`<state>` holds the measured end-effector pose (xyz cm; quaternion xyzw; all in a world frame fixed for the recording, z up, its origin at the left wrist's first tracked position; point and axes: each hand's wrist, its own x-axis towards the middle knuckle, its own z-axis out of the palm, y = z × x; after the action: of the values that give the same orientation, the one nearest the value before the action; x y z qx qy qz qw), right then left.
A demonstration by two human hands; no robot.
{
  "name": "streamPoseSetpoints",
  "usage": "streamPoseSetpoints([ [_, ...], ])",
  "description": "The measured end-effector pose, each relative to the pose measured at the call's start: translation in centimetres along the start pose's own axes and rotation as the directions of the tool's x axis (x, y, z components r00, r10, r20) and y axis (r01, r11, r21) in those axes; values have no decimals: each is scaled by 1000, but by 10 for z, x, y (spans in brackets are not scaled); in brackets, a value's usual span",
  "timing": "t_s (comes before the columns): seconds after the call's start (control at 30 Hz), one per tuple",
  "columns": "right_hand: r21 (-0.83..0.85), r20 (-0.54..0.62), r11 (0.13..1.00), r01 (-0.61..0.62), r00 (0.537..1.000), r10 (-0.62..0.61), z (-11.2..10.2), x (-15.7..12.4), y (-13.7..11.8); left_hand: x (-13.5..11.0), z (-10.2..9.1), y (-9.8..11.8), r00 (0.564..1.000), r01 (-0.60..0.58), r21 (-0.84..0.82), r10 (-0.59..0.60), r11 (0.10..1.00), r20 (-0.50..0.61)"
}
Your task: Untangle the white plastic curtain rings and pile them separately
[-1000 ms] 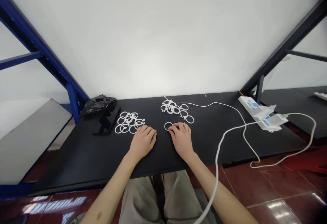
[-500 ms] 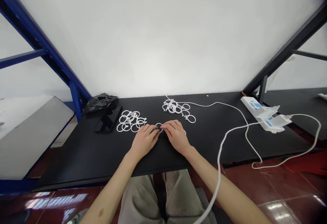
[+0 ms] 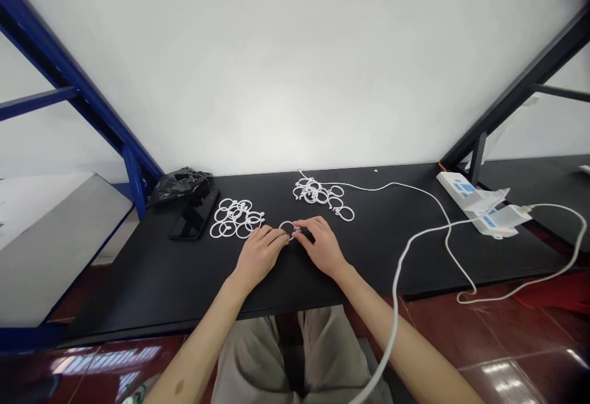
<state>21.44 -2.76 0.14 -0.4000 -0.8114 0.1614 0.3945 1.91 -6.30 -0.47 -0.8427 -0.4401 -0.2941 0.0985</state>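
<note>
Between my hands, just above or on the black table (image 3: 295, 281), is a white plastic ring (image 3: 286, 223) that looks like a curtain ring. My left hand (image 3: 260, 253) grips its left side, fingers curled and thumb near the lower rim. My right hand (image 3: 322, 246) pinches a small part at the ring's right side between thumb and forefinger; that part is too small to make out. Left of my hands lies a flat group of several similar rings (image 3: 237, 218). Beyond my right hand is a looser pile of rings (image 3: 318, 192), some with small knobs showing.
A black phone (image 3: 194, 214) and a crumpled black plastic bag (image 3: 179, 184) lie at the back left. White power strips (image 3: 477, 204) stand at the right, with a white cable (image 3: 400, 269) crossing in front of my right forearm. Blue metal posts (image 3: 92, 102) rise at the left.
My right thumb and forefinger have parted a little, so the small part at the ring's right side now shows. The ring stays between both hands; the two ring piles are unchanged.
</note>
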Motion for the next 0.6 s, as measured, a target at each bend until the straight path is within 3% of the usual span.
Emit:
streamPoseSetpoints([
  [0.2,106,-16,994,-42,999,44,-2,-2,-1,0,0,1,1000,-4,-7,4,1000,8],
  [0.6,99,-31,994,-41,999,44,-2,-1,-1,2,0,3,997,-44,29,42,999,63],
])
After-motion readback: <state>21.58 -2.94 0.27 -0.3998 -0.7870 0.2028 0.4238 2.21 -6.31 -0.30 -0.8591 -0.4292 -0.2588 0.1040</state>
